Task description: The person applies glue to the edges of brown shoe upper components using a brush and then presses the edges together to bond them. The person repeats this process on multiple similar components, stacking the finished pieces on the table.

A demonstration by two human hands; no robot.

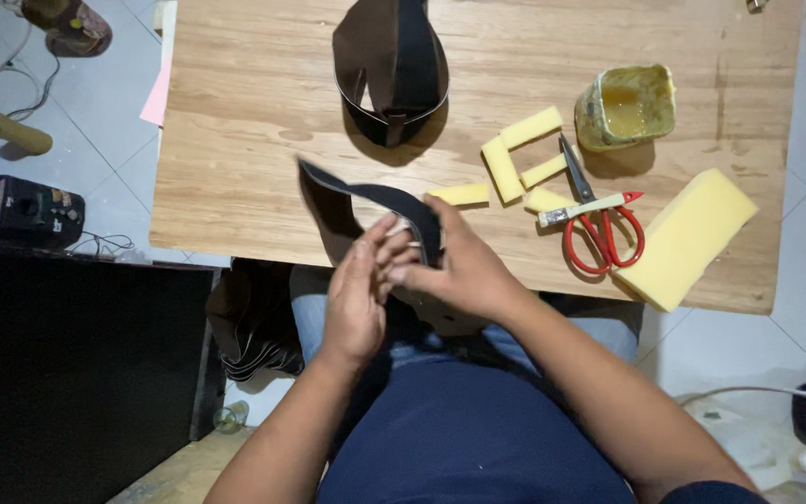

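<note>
While both hands are working at counter [235,187] edge, right hand [459,271] is gripping dark leather strip [375,198], lifting it off wood so curve is staying free. Left hand [356,299] is pinching strip's near end, fingers closed on it, steadying. Second leather piece [391,70] is lying farther back. Scissors [599,229], brush [585,210], foam bits [515,154], glue tub [627,105] are sitting just right, within easy reach.

A: Where is there room?
B: The tabletop [235,140] lies bare on the left.
A: And right?
B: Crowded: foam pieces [515,154], scissors [599,229], glue pot [627,105], foam block [687,238]; dark strap piece [391,65] up the middle.
</note>
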